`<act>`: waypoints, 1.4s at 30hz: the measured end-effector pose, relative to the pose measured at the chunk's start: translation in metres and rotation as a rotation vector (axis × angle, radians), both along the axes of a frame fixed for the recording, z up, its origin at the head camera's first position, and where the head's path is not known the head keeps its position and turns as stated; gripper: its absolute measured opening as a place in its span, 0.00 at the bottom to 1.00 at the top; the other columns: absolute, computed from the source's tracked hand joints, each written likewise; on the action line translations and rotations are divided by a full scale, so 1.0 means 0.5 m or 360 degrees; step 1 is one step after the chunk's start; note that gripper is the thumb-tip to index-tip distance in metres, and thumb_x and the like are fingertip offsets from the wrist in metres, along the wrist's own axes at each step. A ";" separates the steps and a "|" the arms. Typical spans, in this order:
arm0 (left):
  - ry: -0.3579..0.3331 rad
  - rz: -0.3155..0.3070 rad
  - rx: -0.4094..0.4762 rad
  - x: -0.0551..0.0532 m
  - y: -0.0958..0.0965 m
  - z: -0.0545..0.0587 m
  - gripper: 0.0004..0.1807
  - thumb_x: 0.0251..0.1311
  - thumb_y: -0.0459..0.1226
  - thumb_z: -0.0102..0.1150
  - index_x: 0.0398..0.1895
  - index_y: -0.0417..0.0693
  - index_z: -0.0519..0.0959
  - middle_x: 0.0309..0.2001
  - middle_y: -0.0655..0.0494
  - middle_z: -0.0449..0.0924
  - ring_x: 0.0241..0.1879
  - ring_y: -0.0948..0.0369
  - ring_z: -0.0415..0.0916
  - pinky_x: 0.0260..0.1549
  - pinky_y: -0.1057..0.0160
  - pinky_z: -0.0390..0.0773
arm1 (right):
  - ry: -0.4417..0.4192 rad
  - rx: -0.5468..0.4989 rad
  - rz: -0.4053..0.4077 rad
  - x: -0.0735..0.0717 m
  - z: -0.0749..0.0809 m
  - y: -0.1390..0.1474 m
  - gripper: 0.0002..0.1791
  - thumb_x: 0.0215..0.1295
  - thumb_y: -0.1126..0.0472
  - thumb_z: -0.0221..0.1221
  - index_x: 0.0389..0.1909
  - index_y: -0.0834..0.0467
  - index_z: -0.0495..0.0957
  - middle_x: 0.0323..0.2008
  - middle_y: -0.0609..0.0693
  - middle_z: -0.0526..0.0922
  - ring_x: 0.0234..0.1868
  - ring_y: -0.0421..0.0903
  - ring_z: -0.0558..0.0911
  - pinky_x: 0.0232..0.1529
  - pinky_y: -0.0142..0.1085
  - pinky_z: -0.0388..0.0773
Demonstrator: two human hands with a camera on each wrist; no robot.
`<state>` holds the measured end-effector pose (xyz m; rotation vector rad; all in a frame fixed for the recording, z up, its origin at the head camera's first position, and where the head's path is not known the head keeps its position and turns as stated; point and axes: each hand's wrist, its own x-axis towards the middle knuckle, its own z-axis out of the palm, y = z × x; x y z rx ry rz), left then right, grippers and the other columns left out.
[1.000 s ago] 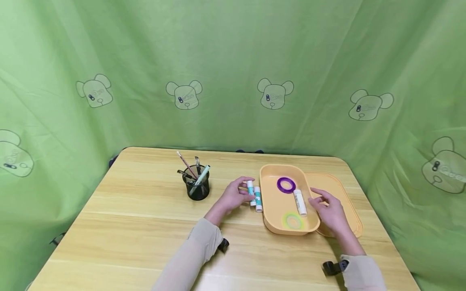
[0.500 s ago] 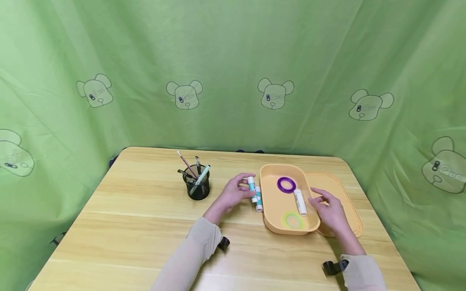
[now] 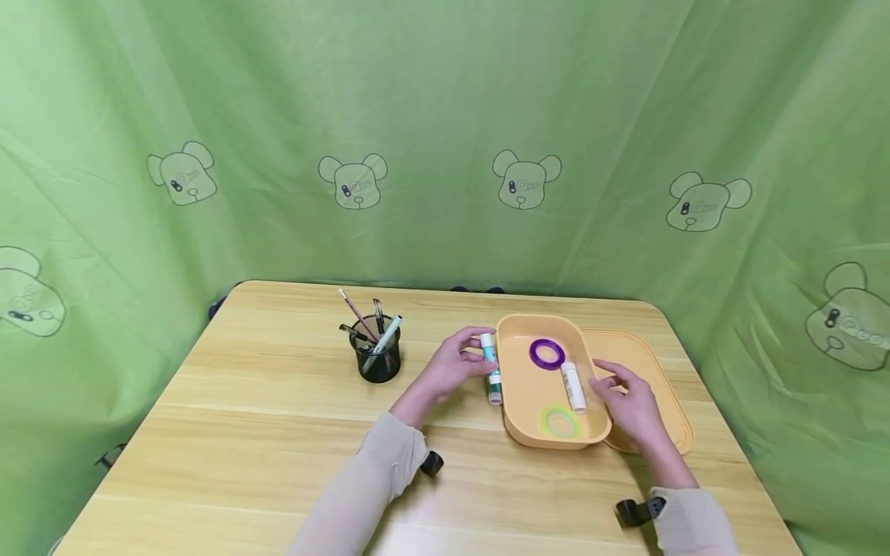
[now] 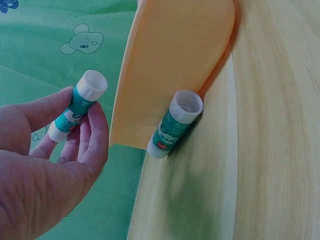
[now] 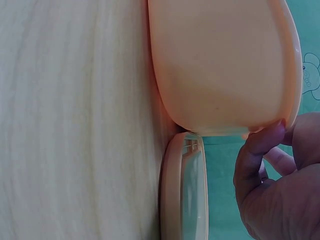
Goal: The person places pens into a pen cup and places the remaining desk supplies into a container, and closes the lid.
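Note:
My left hand (image 3: 448, 369) pinches a teal and white glue stick (image 4: 75, 111) between thumb and fingers, raised beside the left wall of an orange plastic box (image 3: 531, 394). A second glue stick (image 4: 175, 125) lies on the table against the box's outer wall, just below the held one in the head view. Inside the box are a mostly white tube (image 3: 573, 388), a purple ring (image 3: 546, 354) and a pale yellow-green ring (image 3: 559, 423). My right hand (image 3: 631, 401) pinches the box's right rim with thumb and finger, as the right wrist view shows.
An orange lid (image 3: 657, 394) lies flat on the table, partly behind the box's right side. Left of my left hand stands a black mesh pen holder (image 3: 378, 367) with several pens and a pencil. A green curtain (image 3: 445, 232) hangs around the wooden table (image 3: 278, 432).
My left hand has lifted the glue stick off the table and carried it slightly right and up, toward the box wall. The right hand and the box stay where they were.

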<state>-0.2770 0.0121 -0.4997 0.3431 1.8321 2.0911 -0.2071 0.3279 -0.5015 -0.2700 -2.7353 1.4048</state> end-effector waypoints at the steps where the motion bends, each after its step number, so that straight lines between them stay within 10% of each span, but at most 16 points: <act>1: 0.0002 -0.0005 0.0004 0.001 0.002 0.003 0.36 0.56 0.21 0.69 0.69 0.50 0.76 0.54 0.47 0.76 0.44 0.58 0.79 0.47 0.61 0.88 | 0.0001 -0.0003 0.0000 0.000 0.000 0.000 0.30 0.78 0.51 0.57 0.75 0.59 0.68 0.49 0.62 0.76 0.31 0.38 0.79 0.27 0.29 0.80; 30: -0.0035 -0.0154 0.0027 0.030 0.116 0.038 0.36 0.59 0.21 0.67 0.71 0.48 0.73 0.51 0.50 0.75 0.43 0.58 0.82 0.46 0.61 0.89 | -0.0001 0.0008 -0.0020 0.000 0.001 0.001 0.30 0.78 0.52 0.58 0.75 0.58 0.68 0.49 0.61 0.76 0.31 0.39 0.79 0.27 0.29 0.80; 42: -0.0208 0.0103 -0.0013 0.038 0.215 0.026 0.32 0.56 0.18 0.67 0.64 0.43 0.72 0.45 0.48 0.75 0.39 0.54 0.83 0.42 0.58 0.90 | 0.0009 0.0023 0.0000 0.000 0.001 0.000 0.29 0.78 0.53 0.58 0.75 0.59 0.68 0.49 0.63 0.77 0.36 0.43 0.81 0.30 0.30 0.83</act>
